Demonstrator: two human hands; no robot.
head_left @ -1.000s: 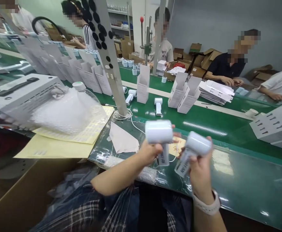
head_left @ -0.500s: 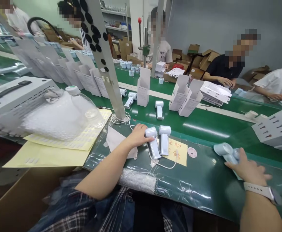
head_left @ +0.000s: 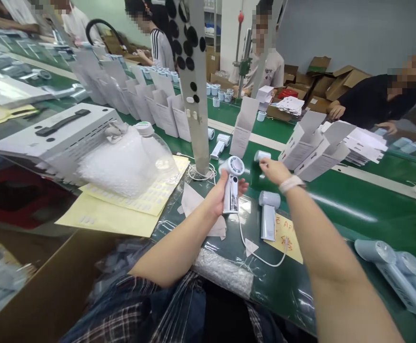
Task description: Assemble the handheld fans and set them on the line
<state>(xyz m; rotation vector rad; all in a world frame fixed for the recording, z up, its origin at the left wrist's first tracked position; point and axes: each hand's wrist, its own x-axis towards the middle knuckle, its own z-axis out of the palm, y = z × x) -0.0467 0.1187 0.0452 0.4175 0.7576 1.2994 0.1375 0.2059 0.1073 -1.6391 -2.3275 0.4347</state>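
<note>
My left hand [head_left: 221,193] is wrapped round the handle of a small pale blue and silver fan [head_left: 231,193], its round head facing up. Out over the green belt, my right hand [head_left: 275,170] has its fingers closed on another pale blue fan [head_left: 262,155], whose lower part is hidden by the hand. One more fan [head_left: 268,214] lies on the mat beside a yellow handwritten note [head_left: 288,233]. At the right edge of the mat, two fans [head_left: 399,274] lie side by side. A white cable [head_left: 258,257] curves across the mat.
A metal post [head_left: 198,119] rises at the mat's back edge. Open white boxes [head_left: 242,126] stand along the green belt [head_left: 336,200]. To the left are a white machine [head_left: 54,138], a bubble-wrap bag [head_left: 118,162] and yellow sheets [head_left: 111,212]. People sit across the belt.
My left hand has lifted a fan from the mat and turned its face up. My right hand has left the fans at the right and reached forward to one on the belt. The view has shifted left.
</note>
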